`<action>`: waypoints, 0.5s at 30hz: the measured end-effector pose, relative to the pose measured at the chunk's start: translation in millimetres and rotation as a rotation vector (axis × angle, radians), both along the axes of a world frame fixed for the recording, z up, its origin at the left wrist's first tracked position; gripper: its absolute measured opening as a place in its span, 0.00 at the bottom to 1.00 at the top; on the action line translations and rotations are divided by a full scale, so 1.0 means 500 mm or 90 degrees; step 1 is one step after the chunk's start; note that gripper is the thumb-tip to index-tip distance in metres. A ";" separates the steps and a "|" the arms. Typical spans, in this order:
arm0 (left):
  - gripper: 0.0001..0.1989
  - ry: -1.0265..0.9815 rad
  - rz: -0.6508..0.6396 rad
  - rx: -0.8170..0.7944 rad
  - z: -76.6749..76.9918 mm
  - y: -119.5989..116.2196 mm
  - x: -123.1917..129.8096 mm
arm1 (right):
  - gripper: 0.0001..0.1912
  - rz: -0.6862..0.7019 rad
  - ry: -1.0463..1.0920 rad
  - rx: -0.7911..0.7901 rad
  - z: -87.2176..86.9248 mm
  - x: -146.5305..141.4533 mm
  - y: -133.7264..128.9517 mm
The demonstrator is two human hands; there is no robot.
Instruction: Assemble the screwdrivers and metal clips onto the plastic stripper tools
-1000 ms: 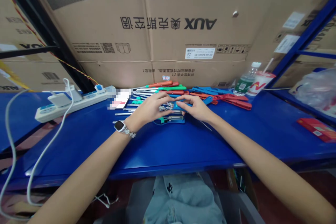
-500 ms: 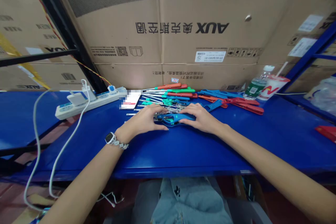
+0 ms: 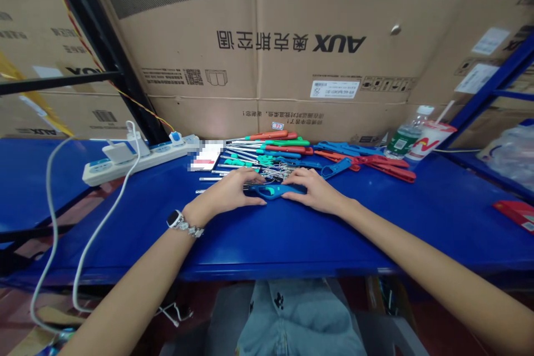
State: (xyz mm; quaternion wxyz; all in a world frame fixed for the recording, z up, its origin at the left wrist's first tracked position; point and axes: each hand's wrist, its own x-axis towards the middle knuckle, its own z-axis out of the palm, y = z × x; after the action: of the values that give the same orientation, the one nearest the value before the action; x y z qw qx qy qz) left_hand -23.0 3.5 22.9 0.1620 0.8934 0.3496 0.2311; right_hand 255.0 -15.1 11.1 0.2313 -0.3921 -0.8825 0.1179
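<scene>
Printed cardboard (image 3: 167, 11) backs a blue desk (image 3: 250, 239) where the left hand (image 3: 227, 192) and right hand (image 3: 321, 192) grip opposite ends of a blue handle (image 3: 273, 192), apparently steadying it; wire parts (image 3: 282, 172) lie toward 1 o'clock, seemingly within easy reach.

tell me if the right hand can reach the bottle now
Probably yes: the bottle stands behind low red pieces, which a reach could pass over, but the right hand is busy at a blue casing.
</scene>
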 end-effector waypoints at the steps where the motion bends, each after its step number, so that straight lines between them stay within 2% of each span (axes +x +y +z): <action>1: 0.20 -0.009 0.005 0.002 0.001 0.002 -0.008 | 0.13 -0.001 0.000 -0.004 0.001 0.000 0.000; 7: 0.09 0.018 0.040 -0.032 0.011 0.020 -0.060 | 0.12 -0.002 0.015 -0.010 0.004 -0.001 0.002; 11: 0.06 0.043 0.018 -0.020 0.001 0.031 -0.059 | 0.11 0.013 0.026 -0.009 0.004 0.000 0.007; 15: 0.07 0.004 0.012 -0.048 -0.016 0.037 -0.045 | 0.12 0.034 0.037 -0.014 0.006 0.001 0.014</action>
State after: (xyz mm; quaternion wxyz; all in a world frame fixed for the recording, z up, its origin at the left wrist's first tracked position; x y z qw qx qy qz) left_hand -45.4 22.2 14.9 0.1922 0.8841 0.3669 0.2164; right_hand 255.5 -8.4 14.2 0.2496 -0.3671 -0.8842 0.1452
